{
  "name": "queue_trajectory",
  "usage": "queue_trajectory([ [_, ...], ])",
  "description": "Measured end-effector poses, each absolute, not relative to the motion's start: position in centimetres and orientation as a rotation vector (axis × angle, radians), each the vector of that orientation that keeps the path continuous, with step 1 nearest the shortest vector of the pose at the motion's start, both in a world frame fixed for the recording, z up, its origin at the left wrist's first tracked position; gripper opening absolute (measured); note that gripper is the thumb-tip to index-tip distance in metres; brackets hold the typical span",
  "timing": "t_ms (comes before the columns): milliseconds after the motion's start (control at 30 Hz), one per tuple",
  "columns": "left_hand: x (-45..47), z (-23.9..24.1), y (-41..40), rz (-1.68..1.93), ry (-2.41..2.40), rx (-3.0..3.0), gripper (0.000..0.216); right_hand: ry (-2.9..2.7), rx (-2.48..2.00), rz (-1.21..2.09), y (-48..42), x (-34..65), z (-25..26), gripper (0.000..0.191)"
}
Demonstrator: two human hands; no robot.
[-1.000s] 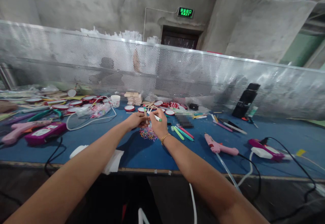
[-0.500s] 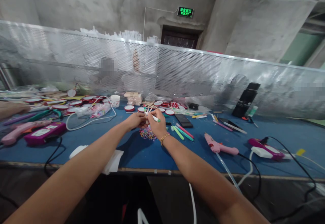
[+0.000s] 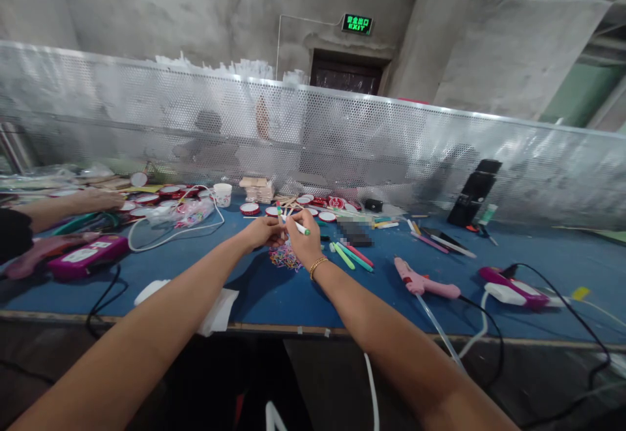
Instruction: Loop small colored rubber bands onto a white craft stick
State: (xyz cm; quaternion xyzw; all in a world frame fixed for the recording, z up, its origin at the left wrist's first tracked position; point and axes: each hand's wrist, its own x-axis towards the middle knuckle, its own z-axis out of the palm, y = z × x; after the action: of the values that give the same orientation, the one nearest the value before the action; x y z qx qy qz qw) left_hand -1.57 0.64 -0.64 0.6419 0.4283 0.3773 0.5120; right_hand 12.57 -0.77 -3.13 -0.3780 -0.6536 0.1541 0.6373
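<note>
Only real container: white cup (image 3: 222, 193) at back of counter (image 3: 274, 300), contents not visible. Few red-rimmed lids (image 3: 250, 208) lie flat near it. Blurred patch right of hands, can't make out. Both arms stretched forward, hands meeting next to pile of coloured rubber bands (image 3: 284, 258). On right hand (image 3: 306, 242), fingers closed round white pen (image 3: 297, 225), green tip pointing right. On left hand (image 3: 264, 230), fingers bunched at pen's other end, can't tell if gripping. Someone else's arm (image 3: 68, 204) cut off at left edge.

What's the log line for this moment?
left hand: touching white pen | right hand: holding white pen | under hands: coloured rubber bands | nearby: pink glue gun
</note>
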Motion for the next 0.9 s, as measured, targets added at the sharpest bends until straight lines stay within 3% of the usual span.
queue_trajectory([
  [900,-1.61,-0.87,0.89,0.912,1.045,1.530,0.030,-1.517,-0.857,0.356,-0.61,12.56,-3.37,0.023],
])
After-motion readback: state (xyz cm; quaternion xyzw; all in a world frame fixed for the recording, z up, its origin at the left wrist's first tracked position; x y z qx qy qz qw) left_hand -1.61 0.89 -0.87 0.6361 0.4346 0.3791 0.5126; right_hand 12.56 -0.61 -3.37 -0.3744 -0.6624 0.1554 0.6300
